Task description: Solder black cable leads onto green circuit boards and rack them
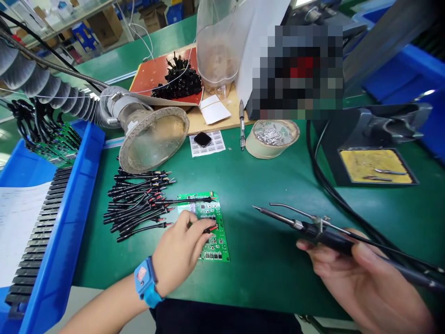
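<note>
My left hand (186,241), with a blue strap on its wrist, pinches a short black cable (209,229) whose red wire end meets the right side of a green circuit board (223,248). Another black cable (187,201) lies across the board's upper part. In my right hand (361,269) is a soldering iron (309,229) with a thin feed tube clamped alongside. Its tip points left, apart from the board. A pile of black cables (135,204) with bared wire ends lies left of the board.
A fume hood (155,139) hangs over the pile. Blue bins (83,162) holding circuit boards stand left. Behind are a tape roll (273,139) with solder bits, a pen (242,125) and a black cap-like piece (202,139). The iron stand (375,139) with yellow sponge is right.
</note>
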### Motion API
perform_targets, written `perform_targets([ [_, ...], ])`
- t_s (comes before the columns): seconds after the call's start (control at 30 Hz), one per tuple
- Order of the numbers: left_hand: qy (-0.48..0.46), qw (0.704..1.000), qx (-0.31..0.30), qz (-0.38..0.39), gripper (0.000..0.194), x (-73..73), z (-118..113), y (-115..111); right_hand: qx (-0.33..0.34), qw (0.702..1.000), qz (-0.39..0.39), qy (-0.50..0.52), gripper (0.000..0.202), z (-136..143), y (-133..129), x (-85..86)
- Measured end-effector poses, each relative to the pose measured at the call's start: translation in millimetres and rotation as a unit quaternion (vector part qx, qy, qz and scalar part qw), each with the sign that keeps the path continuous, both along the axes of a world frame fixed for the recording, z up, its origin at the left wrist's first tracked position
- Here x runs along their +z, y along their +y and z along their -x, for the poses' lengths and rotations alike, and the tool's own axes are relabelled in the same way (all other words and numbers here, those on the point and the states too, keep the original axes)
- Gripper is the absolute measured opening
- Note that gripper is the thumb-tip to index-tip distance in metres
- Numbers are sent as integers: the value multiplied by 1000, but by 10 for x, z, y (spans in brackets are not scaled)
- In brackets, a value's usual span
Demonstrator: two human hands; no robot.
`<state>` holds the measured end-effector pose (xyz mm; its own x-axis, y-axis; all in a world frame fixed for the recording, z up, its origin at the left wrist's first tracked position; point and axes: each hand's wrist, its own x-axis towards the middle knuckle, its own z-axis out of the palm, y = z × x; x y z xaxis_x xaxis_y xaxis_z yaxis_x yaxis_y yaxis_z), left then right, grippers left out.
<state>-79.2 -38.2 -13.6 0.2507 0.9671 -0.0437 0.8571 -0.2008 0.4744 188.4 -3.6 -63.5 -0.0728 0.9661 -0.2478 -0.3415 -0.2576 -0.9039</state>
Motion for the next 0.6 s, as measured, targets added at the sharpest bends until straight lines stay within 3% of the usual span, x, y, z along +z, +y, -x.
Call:
perform_targets([
  [0.13,-66,997,16,-21,32,-84,-13,-36,-3,1000,20,-7,16,-5,-6,16],
  [0.27,-113,991,64,-9,24,-132,-40,-39,20,999,23,-13,23,-13,-73,-14],
  [0.4,-132,988,75,-8,20,-165,-52,-31,81,996,-27,-33,12,-28,-209,-97],
  [0.6,-141,988,58,-4,24,-156,-79,-63,81,993,-55,-70,3,-37,-327,-168],
])
